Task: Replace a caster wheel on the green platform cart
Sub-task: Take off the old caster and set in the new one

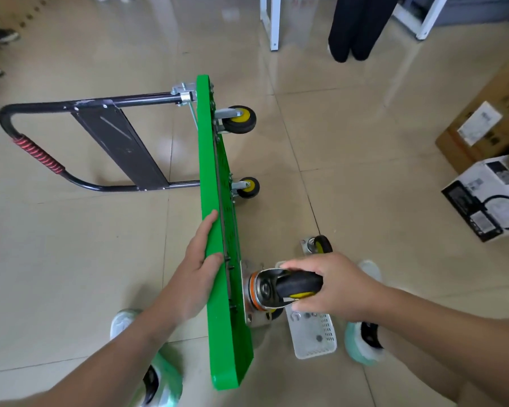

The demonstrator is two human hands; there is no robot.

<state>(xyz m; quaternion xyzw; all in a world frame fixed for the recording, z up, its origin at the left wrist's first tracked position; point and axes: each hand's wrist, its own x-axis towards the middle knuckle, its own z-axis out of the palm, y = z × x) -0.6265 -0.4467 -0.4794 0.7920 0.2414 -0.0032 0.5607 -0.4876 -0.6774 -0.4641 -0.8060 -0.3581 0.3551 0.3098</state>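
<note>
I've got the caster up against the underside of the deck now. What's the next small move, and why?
Probably keep the right hand pressing the caster flat and nudge its mounting plate until its holes line up with the deck. The cart stands on edge, steadied by the left hand, and I cannot see fasteners in the plate. The white basket with small hardware sits just below.

Office-like room: tiled floor (365, 142), white desk legs (272, 22), cardboard boxes (488, 127).
</note>
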